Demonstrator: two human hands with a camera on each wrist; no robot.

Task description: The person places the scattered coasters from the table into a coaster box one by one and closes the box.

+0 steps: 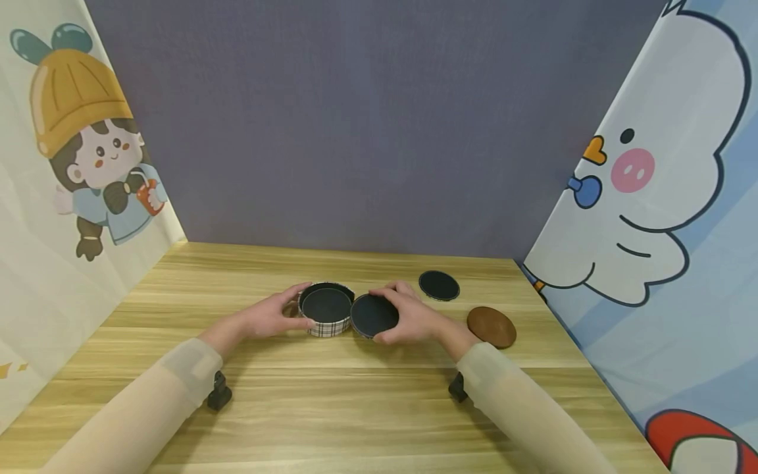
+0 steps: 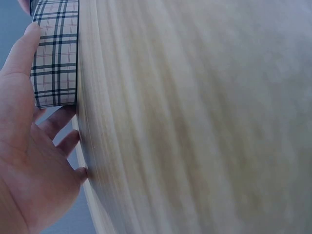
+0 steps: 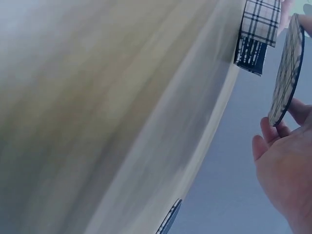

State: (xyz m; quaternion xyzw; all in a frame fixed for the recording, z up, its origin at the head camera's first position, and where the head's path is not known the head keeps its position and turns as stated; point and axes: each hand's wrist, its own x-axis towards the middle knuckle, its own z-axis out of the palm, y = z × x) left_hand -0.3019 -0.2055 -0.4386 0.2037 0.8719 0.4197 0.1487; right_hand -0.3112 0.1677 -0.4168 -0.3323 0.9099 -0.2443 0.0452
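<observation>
In the head view a round coaster holder (image 1: 331,328) with a plaid outer wall and black inside stands on the table. A black disc fills its floor. My left hand (image 1: 266,318) grips its left side, thumb in front and fingers behind; the left wrist view shows the thumb along the plaid wall (image 2: 56,58). Just right of the holder, my right hand (image 1: 417,317) pinches a round black coaster (image 1: 373,316) by its edge. The right wrist view shows this coaster (image 3: 286,73) tilted and raised off the table, its plaid underside visible. A dark gap in the holder (image 3: 251,54) faces it.
Another black coaster (image 1: 439,285) lies flat behind the right hand. A brown round disc (image 1: 491,327) lies to the right of that hand. The wooden table (image 1: 331,408) ends at a grey back panel (image 1: 355,131), with printed cartoon cloths at both sides.
</observation>
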